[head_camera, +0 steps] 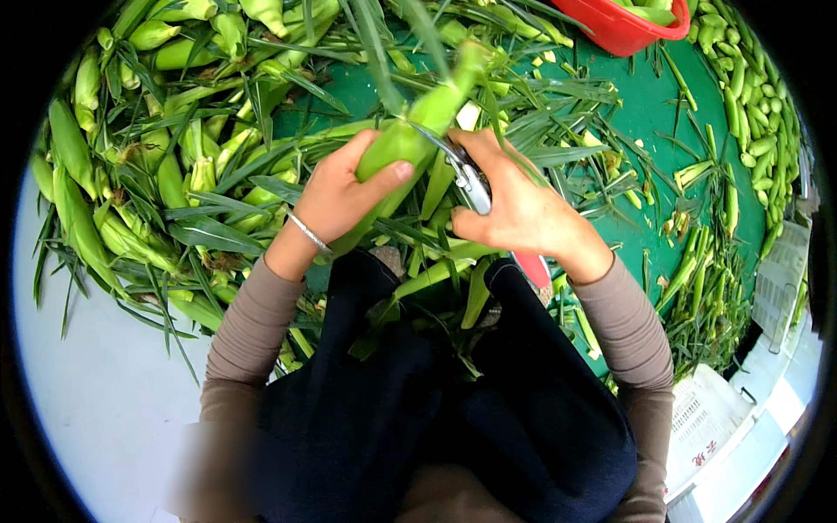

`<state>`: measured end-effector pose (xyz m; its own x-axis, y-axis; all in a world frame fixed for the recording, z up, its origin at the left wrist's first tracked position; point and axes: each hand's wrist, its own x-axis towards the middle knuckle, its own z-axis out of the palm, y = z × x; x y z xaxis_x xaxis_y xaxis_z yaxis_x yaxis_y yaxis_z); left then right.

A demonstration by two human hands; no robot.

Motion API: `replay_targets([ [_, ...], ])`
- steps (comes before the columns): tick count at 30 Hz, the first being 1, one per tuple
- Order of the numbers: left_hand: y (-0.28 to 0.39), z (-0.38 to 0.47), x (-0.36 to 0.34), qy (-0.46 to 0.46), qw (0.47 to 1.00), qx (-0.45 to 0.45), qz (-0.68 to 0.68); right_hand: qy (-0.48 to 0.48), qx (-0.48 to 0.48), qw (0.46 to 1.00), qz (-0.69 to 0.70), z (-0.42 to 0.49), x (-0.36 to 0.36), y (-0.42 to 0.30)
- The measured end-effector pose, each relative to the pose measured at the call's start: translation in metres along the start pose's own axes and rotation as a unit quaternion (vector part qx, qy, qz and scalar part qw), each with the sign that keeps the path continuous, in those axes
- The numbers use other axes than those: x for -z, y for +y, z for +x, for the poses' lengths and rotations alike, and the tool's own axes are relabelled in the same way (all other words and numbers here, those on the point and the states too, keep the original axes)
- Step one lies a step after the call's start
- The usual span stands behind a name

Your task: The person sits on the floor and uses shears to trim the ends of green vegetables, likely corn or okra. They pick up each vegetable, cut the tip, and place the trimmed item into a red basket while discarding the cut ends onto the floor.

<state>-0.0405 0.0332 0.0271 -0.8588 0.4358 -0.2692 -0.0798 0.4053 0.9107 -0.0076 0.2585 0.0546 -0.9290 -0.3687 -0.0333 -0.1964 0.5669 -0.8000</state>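
An ear of corn in its green husk (399, 147) is gripped around its lower part by my left hand (350, 189), thumb on top. It tilts up to the right, and its stalk end is blurred. My right hand (516, 196) is closed around a pair of hand pruners (472, 184) with metal jaws and a red handle end. One thin blade lies against the husk at mid-ear; the other blade is partly hidden. Long leaves (376, 59) extend upward from the ear.
Unhusked corn ears (75, 147) are heaped at the left. Cut leaves and stalk pieces litter the green floor covering (709, 104). A red plastic basket (618, 33) stands at the top right, beside a long pile of trimmed ears (762, 118). White plastic crates (706, 418) are at lower right.
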Motion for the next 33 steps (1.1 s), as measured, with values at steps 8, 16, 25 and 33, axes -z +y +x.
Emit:
replay_targets([
  [8,-0.022,-0.008,0.010,-0.089,0.990,-0.026,-0.105,0.047,-0.170,0.954,0.244,-0.038,-0.012,-0.002],
  [16,-0.021,-0.015,-0.022,-0.259,0.825,0.136,-0.484,0.036,-0.088,0.956,0.277,-0.031,-0.029,-0.021],
  [25,-0.002,-0.004,-0.020,0.059,0.823,0.222,-0.520,0.132,-0.164,0.859,0.466,-0.024,-0.028,0.007],
  [33,0.009,0.176,0.133,0.448,0.873,-0.158,0.111,0.148,-0.217,0.798,0.542,0.005,0.042,0.022],
])
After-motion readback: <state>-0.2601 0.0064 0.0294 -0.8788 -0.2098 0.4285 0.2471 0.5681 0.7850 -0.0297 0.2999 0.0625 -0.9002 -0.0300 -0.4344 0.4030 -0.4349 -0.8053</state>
